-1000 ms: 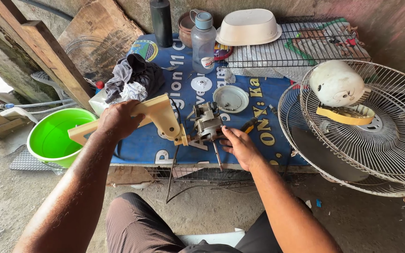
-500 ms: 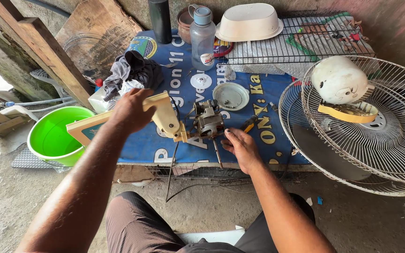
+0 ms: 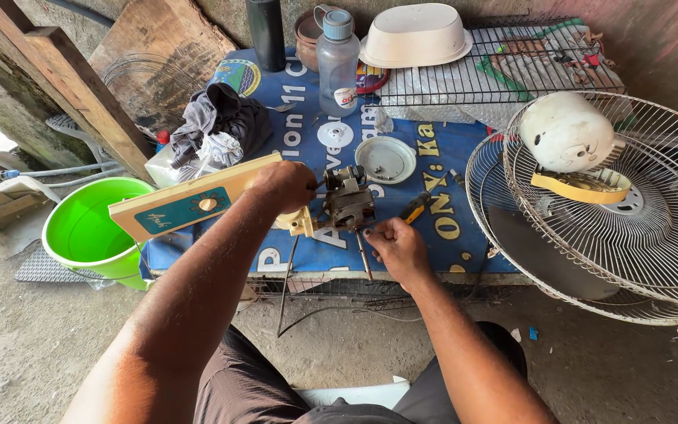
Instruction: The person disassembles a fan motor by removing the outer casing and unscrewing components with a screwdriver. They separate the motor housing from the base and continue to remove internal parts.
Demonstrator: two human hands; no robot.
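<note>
1. Compared with the frames a moment before, the left hand (image 3: 288,187) had kept its grip on the cream plastic fan base with its teal label panel (image 3: 190,206), and the base had tilted only slightly; the small grey metal fan motor (image 3: 347,196) had stayed at the same spot on the desk (image 3: 441,235), which was covered with a blue printed banner.
2. The right hand (image 3: 398,250) had stayed low at the front edge of the desk, so the work read as steady holding rather than a new move.
3. The left fingers were curled and pressed around the end of the base, just beside the motor.
4. The right fingers (image 3: 374,233) were bent together just below the motor, near a thin metal shaft; whether they pinched it I could not tell.
5. Nearby stood a round white plastic cap (image 3: 384,159), a clear plastic bottle (image 3: 337,63), a bright green plastic bucket (image 3: 92,228) and a wire fan guard (image 3: 629,235).
</note>
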